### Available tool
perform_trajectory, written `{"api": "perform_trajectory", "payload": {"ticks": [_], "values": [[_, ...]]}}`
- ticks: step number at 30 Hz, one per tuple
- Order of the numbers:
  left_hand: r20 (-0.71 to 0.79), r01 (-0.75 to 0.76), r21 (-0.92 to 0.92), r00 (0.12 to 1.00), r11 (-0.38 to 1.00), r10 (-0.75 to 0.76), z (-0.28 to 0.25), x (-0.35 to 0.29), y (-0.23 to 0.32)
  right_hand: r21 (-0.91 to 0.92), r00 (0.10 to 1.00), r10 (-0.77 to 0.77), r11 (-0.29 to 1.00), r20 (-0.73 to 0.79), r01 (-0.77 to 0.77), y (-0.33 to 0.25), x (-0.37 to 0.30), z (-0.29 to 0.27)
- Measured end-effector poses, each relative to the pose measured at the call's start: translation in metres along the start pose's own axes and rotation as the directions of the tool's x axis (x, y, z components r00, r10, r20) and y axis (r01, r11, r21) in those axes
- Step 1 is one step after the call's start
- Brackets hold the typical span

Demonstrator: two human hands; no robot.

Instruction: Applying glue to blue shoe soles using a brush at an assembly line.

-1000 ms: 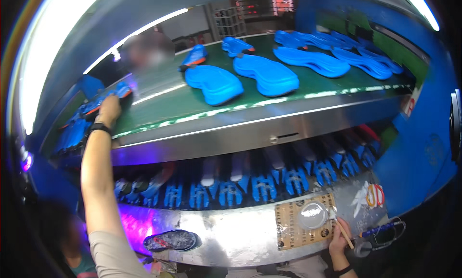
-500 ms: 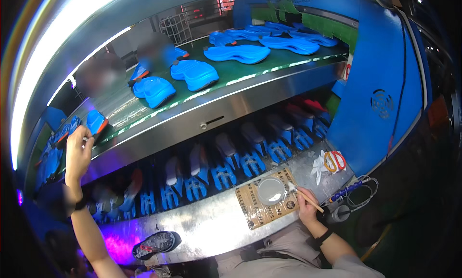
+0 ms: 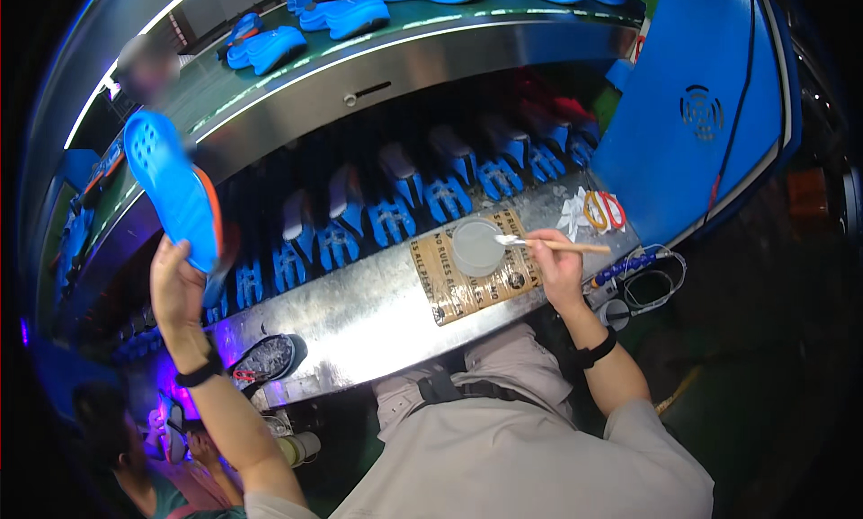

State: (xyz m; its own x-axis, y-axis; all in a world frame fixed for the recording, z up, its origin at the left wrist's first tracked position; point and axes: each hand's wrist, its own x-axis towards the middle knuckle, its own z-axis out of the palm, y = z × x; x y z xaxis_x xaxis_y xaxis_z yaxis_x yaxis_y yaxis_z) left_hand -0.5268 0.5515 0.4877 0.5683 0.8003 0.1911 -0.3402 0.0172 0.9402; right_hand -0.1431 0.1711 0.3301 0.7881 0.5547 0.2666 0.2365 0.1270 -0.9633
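Observation:
My left hand [image 3: 177,281] is closed on the end of a blue shoe sole [image 3: 171,182] with an orange edge, held up off the belt at the left. Several round holes show in its upper end. My right hand [image 3: 559,266] grips a brush [image 3: 575,246] by its wooden handle. The brush's white bristles are at the right rim of a round, pale bowl [image 3: 476,260]. Under the bowl lies a brown cardboard piece [image 3: 442,310] wrapped in clear film, on the metal bench.
Blue soles [image 3: 346,17] lie on the green belt [image 3: 193,97] above. Below it hang several blue clamp-like holders [image 3: 391,221]. A dark shoe [image 3: 270,357] stands on the bench [image 3: 351,335]. Scissors [image 3: 604,211] and a blue segmented hose [image 3: 625,267] lie right. Another person [image 3: 135,465] sits lower left.
My left hand has picked the blue sole up from the belt and brought it closer. The brush in my right hand has turned more level. The view has tipped down.

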Motion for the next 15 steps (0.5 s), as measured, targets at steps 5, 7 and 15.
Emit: {"api": "perform_trajectory", "payload": {"ticks": [5, 7, 15], "values": [[-0.085, 0.154, -0.163, 0.982, 0.975, -0.170, 0.033, -0.089, -0.098, -0.330, 0.975, -0.021, 0.939, 0.220, 0.095, -0.033, 0.017, 0.022], [-0.132, 0.300, -0.293, 0.928, 0.908, -0.349, 0.042, -0.120, -0.133, -0.468, 0.958, 0.121, 0.883, 0.258, 0.015, -0.038, 0.022, 0.030], [0.242, 0.427, -0.872, 0.801, 0.239, -0.548, 0.087, -0.209, -0.198, -0.459, 0.972, 0.052, 0.886, 0.230, 0.062, -0.044, 0.021, 0.035]]}}
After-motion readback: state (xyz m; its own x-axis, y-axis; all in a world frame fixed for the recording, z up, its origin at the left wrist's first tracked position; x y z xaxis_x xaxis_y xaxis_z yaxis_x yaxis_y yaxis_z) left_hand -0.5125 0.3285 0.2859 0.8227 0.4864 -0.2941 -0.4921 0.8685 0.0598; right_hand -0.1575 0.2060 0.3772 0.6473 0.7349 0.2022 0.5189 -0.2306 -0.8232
